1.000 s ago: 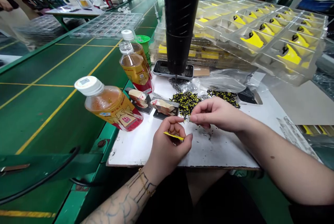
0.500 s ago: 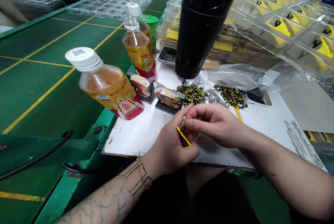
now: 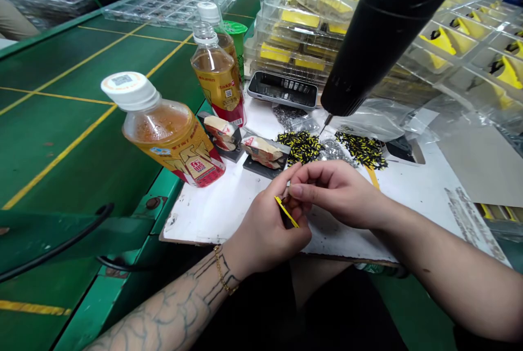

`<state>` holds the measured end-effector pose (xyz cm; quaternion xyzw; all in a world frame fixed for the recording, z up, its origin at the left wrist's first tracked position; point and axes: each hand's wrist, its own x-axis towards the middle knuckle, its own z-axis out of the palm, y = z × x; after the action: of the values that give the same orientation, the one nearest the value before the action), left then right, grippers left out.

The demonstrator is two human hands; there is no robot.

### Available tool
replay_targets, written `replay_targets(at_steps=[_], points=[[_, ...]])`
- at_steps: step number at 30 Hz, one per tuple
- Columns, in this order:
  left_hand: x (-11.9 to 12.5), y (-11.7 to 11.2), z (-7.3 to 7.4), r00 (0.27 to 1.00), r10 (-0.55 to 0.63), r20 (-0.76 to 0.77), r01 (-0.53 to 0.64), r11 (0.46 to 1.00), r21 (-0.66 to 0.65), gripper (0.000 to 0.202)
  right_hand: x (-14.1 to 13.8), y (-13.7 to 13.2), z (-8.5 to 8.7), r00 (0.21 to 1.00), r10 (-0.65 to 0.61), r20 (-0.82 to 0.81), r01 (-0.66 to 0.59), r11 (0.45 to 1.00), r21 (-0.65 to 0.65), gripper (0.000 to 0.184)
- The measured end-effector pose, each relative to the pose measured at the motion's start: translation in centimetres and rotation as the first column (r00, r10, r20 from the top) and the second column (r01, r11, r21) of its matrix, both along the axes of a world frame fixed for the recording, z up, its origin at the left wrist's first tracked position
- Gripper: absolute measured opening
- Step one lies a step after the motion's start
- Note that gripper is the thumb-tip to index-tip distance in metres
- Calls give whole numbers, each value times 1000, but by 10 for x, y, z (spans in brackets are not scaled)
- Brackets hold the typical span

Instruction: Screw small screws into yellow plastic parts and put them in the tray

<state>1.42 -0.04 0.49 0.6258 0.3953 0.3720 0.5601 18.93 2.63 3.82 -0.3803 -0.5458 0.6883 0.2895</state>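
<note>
Left hand: the left hand (image 3: 265,228) lies nearest the camera, over the front edge of the white board (image 3: 212,215), with a thin chain at the wrist.
Left grip: its thumb and fingers are pressed together, pinching a yellow strip (image 3: 286,212).
Yellow strip: thin and narrow, slanting down to the right, held just above the board between the two hands.
Right hand: the right hand (image 3: 337,190) comes in from the right, and its fingertips meet the left hand's at the strip's upper end.
Right grip: thumb and forefinger are closed on each other. Whether anything small sits between them cannot be told.
Fixtures: two dark blocks (image 3: 261,156) with pale wrapped pieces on top lie just beyond the hands.
Small parts: two heaps of black-and-yellow bits (image 3: 302,145) lie on the board behind the hands.
Black tool: a large black tool (image 3: 388,24) hangs tilted above the heaps, its thin tip between them.
Bottles: the near bottle (image 3: 167,135) of amber drink is at the board's left edge, and a second bottle (image 3: 216,76) is farther back.
Belt: a green belt (image 3: 73,100) with yellow lines runs along the left.
Trays: clear trays (image 3: 445,40) with yellow pieces are stacked at the back right.
</note>
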Motion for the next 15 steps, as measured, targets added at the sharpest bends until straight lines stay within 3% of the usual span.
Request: replay_targets(at_steps=[10,15], points=[[-1,0,-9,999,-23,-26,21,997,-74,98,-2,-6,3,997,-61,49,58,997,58,29],[-2,0,-10,994,-11,-108,13,1000,23,99,-5,-9,3,999,-47,23,47,999,18,27]])
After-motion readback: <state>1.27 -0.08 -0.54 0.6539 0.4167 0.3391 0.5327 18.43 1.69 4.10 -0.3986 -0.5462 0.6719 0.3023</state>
